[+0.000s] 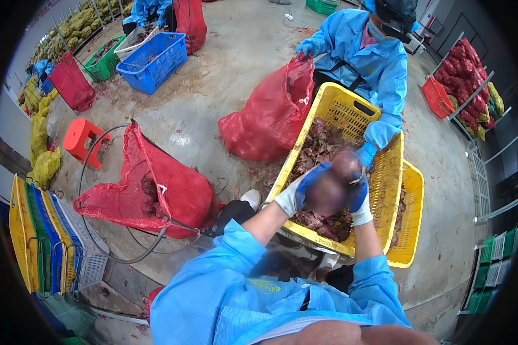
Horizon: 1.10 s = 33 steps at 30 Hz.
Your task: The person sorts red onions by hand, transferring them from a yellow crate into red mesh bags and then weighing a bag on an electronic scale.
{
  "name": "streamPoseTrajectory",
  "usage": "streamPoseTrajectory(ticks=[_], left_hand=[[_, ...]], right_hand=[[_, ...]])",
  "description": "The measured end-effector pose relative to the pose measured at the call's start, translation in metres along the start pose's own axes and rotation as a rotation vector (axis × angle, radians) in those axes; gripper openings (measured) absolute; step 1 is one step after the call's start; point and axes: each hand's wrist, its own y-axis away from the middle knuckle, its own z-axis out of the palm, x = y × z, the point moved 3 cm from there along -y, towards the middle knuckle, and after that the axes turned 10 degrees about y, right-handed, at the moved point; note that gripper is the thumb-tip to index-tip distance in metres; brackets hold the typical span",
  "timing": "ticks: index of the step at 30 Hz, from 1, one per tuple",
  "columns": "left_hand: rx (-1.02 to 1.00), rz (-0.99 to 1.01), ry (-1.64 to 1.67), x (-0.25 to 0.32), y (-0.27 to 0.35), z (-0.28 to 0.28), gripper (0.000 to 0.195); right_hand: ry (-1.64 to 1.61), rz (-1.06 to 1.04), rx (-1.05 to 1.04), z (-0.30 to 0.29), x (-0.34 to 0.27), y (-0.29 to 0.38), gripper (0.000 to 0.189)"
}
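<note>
My left hand (pixel 305 187), in a white glove with a blue coated palm, grips a large red onion (pixel 326 193) that is blurred. From the other side my right hand (pixel 361 199), gloved alike, holds the same onion. A second red onion (pixel 344 164) sits just beyond, between my fingers and a co-worker's blue-gloved hand (pixel 366 154); whose hand supports it is unclear. A small thin item at my right fingertips is too blurred to name. Both hands are over a yellow plastic crate (pixel 382 202) holding loose onion skins (pixel 313 151) and onions.
A red mesh bag (pixel 179 194) with onions hangs open on a metal hoop (pixel 80 185) at my left. The co-worker (pixel 358 47) grips another red mesh bag (pixel 263 116). Stacked crates (pixel 47 237), a red stool (pixel 84 140) and a blue crate (pixel 153 64) stand farther left.
</note>
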Motion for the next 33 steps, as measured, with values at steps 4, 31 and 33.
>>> streamPoseTrajectory(ticks=[4,31,33], left_hand=[[-0.469,-0.213,0.459,-0.036,0.012,-0.028,0.042],[-0.373,0.335,0.526,0.047,0.201,0.076,0.078],[-0.233,0.633,0.380,0.081,0.231,0.065,0.080]], right_hand=[[0.437,-0.246,-0.106,0.036,-0.015,0.048,0.071],[1.020,-0.175,0.219,-0.035,0.040,0.134,0.047],[1.154,-0.231,0.176,-0.006,0.026,0.140,0.045]])
